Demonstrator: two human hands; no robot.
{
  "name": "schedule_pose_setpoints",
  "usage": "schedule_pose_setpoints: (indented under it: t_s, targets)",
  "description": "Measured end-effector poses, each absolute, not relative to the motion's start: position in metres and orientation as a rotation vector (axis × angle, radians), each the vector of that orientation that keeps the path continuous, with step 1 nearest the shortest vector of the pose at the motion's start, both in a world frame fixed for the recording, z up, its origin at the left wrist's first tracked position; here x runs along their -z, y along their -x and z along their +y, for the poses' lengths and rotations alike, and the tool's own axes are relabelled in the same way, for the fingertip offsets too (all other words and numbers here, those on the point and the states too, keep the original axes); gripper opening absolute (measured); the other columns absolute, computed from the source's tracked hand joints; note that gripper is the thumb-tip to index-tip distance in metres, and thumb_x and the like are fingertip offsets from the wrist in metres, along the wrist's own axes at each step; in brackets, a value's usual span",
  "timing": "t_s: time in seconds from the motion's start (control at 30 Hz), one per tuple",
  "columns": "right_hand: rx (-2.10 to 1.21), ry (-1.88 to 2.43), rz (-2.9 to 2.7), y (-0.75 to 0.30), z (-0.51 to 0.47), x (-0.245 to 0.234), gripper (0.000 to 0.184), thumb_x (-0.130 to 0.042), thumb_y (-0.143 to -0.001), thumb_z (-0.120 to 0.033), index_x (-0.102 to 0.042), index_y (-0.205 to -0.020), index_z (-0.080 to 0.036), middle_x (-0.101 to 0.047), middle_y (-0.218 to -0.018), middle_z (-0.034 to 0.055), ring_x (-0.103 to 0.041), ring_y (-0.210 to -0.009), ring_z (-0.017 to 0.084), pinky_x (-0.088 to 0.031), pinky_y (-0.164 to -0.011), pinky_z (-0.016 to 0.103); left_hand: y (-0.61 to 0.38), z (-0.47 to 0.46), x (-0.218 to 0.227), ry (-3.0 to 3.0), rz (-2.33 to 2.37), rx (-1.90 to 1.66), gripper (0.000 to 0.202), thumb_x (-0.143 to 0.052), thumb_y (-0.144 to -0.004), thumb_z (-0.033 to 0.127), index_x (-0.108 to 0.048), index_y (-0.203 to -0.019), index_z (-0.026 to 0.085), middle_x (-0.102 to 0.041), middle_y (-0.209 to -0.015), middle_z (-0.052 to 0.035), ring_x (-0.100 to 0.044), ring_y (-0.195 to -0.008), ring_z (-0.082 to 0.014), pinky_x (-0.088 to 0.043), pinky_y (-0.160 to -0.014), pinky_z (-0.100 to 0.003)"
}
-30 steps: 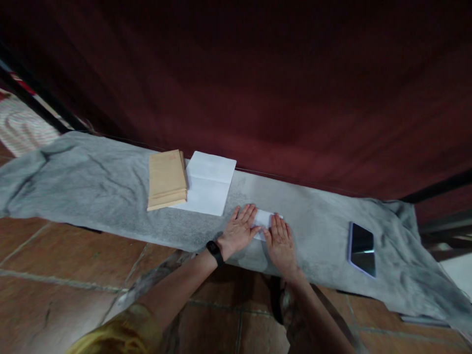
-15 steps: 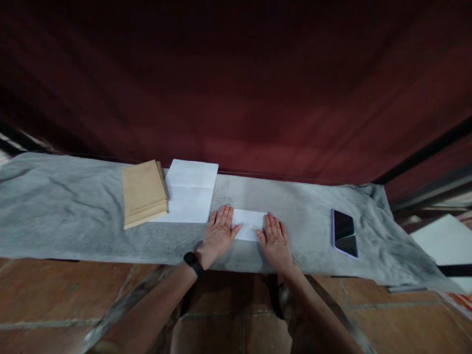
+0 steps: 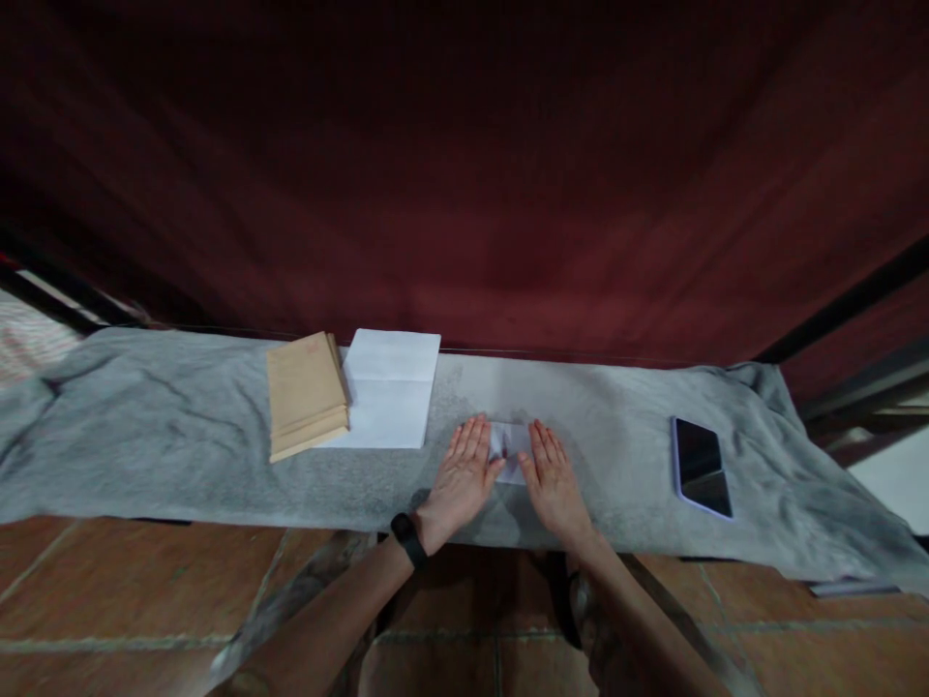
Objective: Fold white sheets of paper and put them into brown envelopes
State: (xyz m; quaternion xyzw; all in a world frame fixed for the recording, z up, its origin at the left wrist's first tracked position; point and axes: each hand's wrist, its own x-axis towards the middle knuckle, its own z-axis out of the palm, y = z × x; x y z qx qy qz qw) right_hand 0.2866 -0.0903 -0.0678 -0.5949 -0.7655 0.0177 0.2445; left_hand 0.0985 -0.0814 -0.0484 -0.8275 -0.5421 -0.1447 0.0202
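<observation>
A small folded white paper (image 3: pixel 511 447) lies on the grey cloth in front of me, with its middle showing between my hands. My left hand (image 3: pixel 464 469) rests flat over its left side, fingers stretched out and thumb pointing inward. Over the right side lies my right hand (image 3: pixel 555 476), also flat with straight fingers. Both palms hide the paper's ends. A black band (image 3: pixel 408 539) circles my left wrist.
Brown envelopes (image 3: pixel 309 389) are stacked on the left, overlapping creased white sheets (image 3: pixel 392 389). A phone in a purple case (image 3: pixel 702 467) lies to the right. The grey cloth (image 3: pixel 181 436) covers a long narrow surface, with a dark red curtain (image 3: pixel 464 213) behind it.
My hands have come closer together over the paper, and less of it shows between them. The whole view has shifted slightly, so the other things sit a little farther right.
</observation>
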Motion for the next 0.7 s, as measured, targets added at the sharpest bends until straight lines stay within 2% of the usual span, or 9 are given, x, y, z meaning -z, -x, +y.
schedule_pose_setpoints:
  t_s: [0.13,0.3,0.53,0.7]
  targets:
    - [-0.148,1.494,-2.178,-0.267,-0.093,0.066,0.058,-0.024,-0.106,-0.04,-0.029,-0.158,-0.013,-0.04,-0.159,0.0126,-0.032,-0.149,0.022,-0.037,-0.119,0.045,-0.116,-0.093,0.054,2.688,-1.551,0.399,0.059,-0.03,-0.103,0.03,-0.024,-0.157,0.007,-0.034,-0.161,-0.017,-0.027,-0.151,-0.0249,-0.026,-0.123,-0.046]
    - [-0.098,1.468,-2.228,-0.256,-0.095,0.073,0.056,-0.029,-0.106,-0.035,-0.03,-0.157,-0.011,-0.042,-0.157,0.0161,-0.037,-0.147,0.024,-0.038,-0.118,0.049,-0.121,-0.096,0.064,2.691,-1.527,0.349,0.066,-0.035,-0.096,0.017,-0.018,-0.159,0.007,-0.035,-0.16,-0.019,-0.026,-0.152,-0.0268,-0.024,-0.123,-0.05]
    - [0.048,1.515,-2.264,-0.266,-0.097,0.082,0.054,-0.026,-0.107,-0.033,-0.037,-0.154,-0.009,-0.041,-0.157,0.0163,-0.036,-0.148,0.025,-0.033,-0.121,0.047,-0.117,-0.094,0.068,2.622,-1.625,0.393,0.057,-0.024,-0.101,0.022,-0.025,-0.156,0.007,-0.034,-0.161,-0.015,-0.025,-0.152,-0.0221,-0.023,-0.124,-0.044]
    - [0.148,1.537,-2.3,-0.274,-0.099,0.084,0.052,-0.029,-0.107,-0.033,-0.041,-0.151,-0.007,-0.039,-0.158,0.0175,-0.033,-0.149,0.026,-0.029,-0.121,0.047,-0.113,-0.093,0.068,2.568,-1.688,0.448,0.06,-0.029,-0.102,0.033,-0.024,-0.156,0.008,-0.034,-0.161,-0.0168,-0.025,-0.152,-0.0251,-0.023,-0.124,-0.047]
